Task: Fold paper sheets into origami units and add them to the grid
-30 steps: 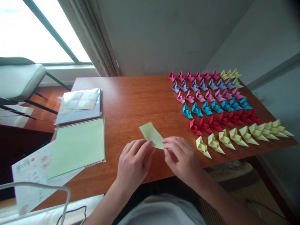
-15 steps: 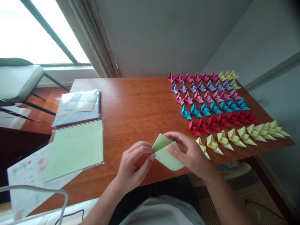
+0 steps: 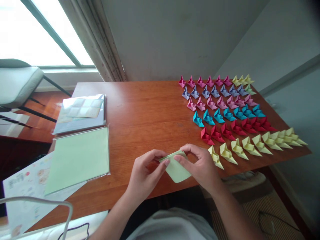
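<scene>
The left hand (image 3: 147, 171) pinches the upper-left corner of the folded pale green paper (image 3: 178, 170), over the near side of the bench (image 3: 147, 116); the right hand (image 3: 200, 165) pinches its upper-right part. Uneven pressure could skew the fold (layers may slip); rightward drift could knock the yellow paper boats (image 3: 227, 154).

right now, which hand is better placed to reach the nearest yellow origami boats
Probably the right hand, beside those yellow origami boats; the left hand is farther away, across the green paper both hold.
</scene>
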`<state>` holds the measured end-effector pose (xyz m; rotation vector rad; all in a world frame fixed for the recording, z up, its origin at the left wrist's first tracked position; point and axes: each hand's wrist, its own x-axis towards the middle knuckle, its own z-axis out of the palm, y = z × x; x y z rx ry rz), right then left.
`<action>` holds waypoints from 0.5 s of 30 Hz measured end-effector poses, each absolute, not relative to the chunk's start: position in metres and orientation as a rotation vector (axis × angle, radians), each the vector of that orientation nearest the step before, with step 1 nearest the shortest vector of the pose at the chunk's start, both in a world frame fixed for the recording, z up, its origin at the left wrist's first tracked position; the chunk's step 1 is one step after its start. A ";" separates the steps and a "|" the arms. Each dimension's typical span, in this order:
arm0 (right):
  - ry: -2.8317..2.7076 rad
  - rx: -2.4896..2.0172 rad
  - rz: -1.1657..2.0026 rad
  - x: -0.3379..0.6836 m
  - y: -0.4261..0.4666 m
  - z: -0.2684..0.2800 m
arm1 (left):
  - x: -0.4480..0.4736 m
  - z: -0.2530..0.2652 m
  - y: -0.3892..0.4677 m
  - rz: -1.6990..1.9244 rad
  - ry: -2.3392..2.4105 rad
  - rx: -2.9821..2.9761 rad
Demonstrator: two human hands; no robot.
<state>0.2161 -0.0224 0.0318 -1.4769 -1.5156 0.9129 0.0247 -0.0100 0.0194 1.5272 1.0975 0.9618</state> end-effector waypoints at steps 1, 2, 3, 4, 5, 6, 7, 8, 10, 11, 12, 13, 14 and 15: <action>-1.523 -1.466 0.916 0.216 -0.023 0.032 | 0.025 0.019 -0.010 0.966 1.101 1.510; -1.530 -1.451 0.924 0.217 -0.023 0.032 | 0.024 0.018 -0.009 0.967 1.105 1.498; -1.534 -1.434 0.932 0.217 -0.023 0.032 | 0.024 0.018 -0.009 0.965 1.106 1.494; -1.534 -1.420 0.937 0.218 -0.023 0.031 | 0.024 0.018 -0.009 0.963 1.108 1.491; -1.530 -1.410 0.938 0.219 -0.023 0.031 | 0.024 0.018 -0.009 0.960 1.107 1.489; -1.523 -1.405 0.935 0.219 -0.024 0.030 | 0.023 0.018 -0.009 0.955 1.104 1.485; -1.516 -1.405 0.930 0.220 -0.024 0.030 | 0.023 0.018 -0.009 0.949 1.101 1.482; -1.509 -1.408 0.925 0.220 -0.024 0.030 | 0.023 0.018 -0.009 0.941 1.100 1.480; -1.500 -1.414 0.920 0.219 -0.025 0.030 | 0.022 0.018 -0.010 0.923 1.100 1.482; -1.497 -1.417 0.918 0.219 -0.025 0.030 | 0.022 0.018 -0.010 0.916 1.100 1.487; -1.494 -1.420 0.916 0.218 -0.025 0.029 | 0.022 0.018 -0.010 0.912 1.100 1.494; -1.493 -1.422 0.915 0.218 -0.025 0.029 | 0.022 0.018 -0.010 0.910 1.097 1.500; -1.492 -1.425 0.915 0.218 -0.025 0.029 | 0.022 0.018 -0.010 0.909 1.095 1.506; -1.492 -1.426 0.916 0.217 -0.025 0.028 | 0.022 0.018 -0.010 0.910 1.094 1.513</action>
